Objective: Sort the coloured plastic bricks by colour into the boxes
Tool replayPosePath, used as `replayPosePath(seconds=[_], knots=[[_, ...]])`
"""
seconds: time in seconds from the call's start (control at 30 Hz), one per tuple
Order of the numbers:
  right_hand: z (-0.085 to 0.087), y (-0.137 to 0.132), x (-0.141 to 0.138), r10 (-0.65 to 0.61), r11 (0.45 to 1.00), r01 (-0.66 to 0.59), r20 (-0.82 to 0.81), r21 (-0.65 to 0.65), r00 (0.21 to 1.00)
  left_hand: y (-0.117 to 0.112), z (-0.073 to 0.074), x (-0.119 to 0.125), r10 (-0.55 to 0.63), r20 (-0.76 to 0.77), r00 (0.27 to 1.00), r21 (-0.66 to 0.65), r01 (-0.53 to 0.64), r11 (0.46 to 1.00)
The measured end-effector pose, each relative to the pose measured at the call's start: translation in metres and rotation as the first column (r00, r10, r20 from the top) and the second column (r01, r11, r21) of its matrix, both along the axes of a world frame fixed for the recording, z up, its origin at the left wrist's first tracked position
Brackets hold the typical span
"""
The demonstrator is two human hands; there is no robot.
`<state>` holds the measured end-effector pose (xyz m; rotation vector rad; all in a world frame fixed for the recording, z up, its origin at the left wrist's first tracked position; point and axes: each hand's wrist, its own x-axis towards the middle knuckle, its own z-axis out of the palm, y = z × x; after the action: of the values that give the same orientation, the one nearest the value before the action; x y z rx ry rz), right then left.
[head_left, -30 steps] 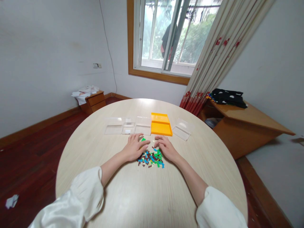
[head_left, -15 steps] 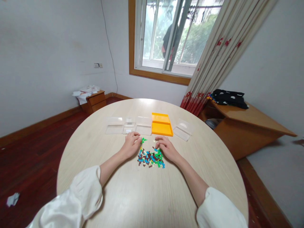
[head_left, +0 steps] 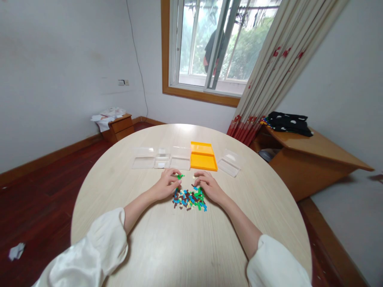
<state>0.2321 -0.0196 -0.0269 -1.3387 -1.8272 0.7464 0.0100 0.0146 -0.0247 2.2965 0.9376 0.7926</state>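
A loose pile of small toy building bricks (head_left: 188, 199) in brown, blue, green and pale yellow lies on the round table in front of me. My left hand (head_left: 167, 184) rests at the pile's far left edge, its thumb and fingers apart around a few green bricks (head_left: 180, 176). Across a narrow gap, my right hand (head_left: 207, 185) is at the far right edge, fingers bent and parted, with a blue brick (head_left: 195, 187) by its fingertips. Neither hand visibly grips a brick. Beyond the fingers lies a pale brick (head_left: 194, 177), partly covered by the right hand.
Open clear plastic boxes (head_left: 143, 162) stand in a row beyond my hands, with an open yellow box (head_left: 203, 161) among them and another clear box (head_left: 229, 167) at the right. The round wooden table (head_left: 167, 247) has a curved edge. A wooden desk (head_left: 299, 159) stands at the right.
My left hand has shifted slightly toward the pile, and its thumb has moved lower, away from the fingers. My right hand has hardly moved.
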Motion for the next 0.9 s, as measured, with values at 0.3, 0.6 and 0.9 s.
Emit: replayPosePath(seconds=[0.3, 0.6, 0.9], knots=[[-0.0021, 0.0012, 0.0003, 0.006, 1.000, -0.006, -0.001, 0.021, 1.000, 0.0047, -0.0038, 0.0018, 0.142, 0.035, 0.989, 0.036, -0.144, 0.989], [-0.0001, 0.0003, -0.0001, 0.013, 1.000, -0.013, -0.006, 0.020, 1.000, 0.0048, -0.0061, 0.0033, 0.146, 0.000, 0.989, 0.066, -0.146, 0.987], [-0.0005, 0.0002, -0.0002, 0.014, 1.000, -0.014, 0.002, 0.005, 1.000, 0.0048, -0.0093, 0.0038, 0.137, -0.077, 0.988, 0.076, -0.131, 0.989]])
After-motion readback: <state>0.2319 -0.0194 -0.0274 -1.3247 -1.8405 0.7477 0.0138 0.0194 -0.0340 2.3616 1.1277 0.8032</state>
